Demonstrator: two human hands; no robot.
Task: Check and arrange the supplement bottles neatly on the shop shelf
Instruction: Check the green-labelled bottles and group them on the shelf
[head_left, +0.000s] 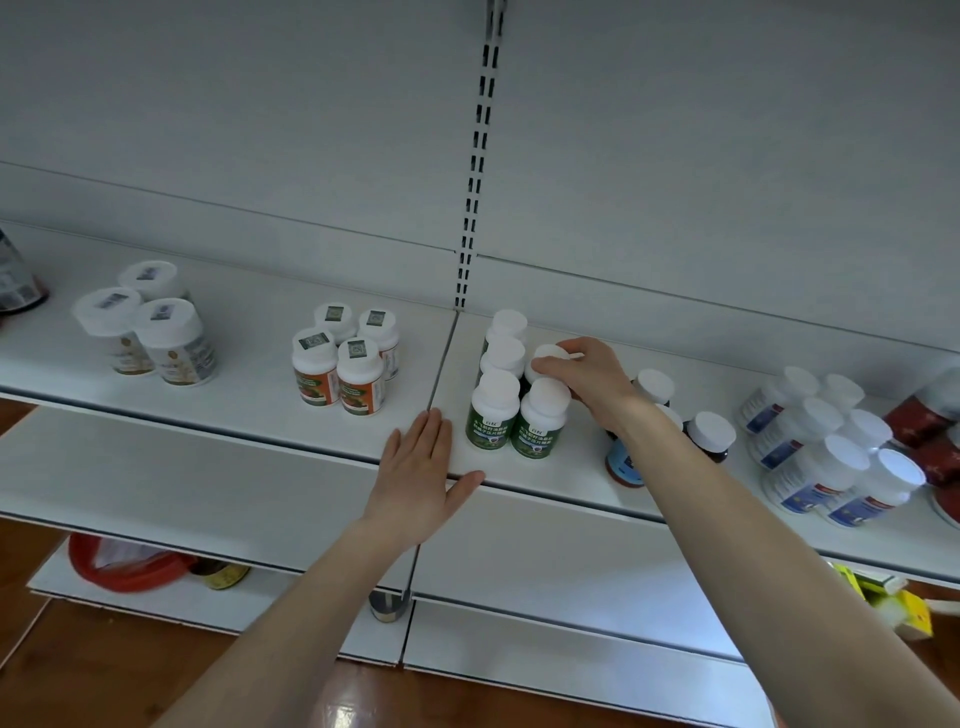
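Several green-labelled supplement bottles (488, 410) with white caps stand in two rows on the white shelf (260, 405), just right of the shelf joint. My right hand (587, 374) reaches over the right row and grips the white cap of a green bottle (550, 356) in the second row. My left hand (421, 473) lies flat with straight fingers on the shelf's front edge, left of the green bottles, holding nothing.
Orange-labelled bottles (343, 364) and three larger white jars (150, 327) stand to the left. Dark bottles (711, 436), a blue-labelled bottle (623, 462), white bottles with blue labels (831, 457) and red containers (930, 431) crowd the right. Lower shelves hold a red item (119, 566).
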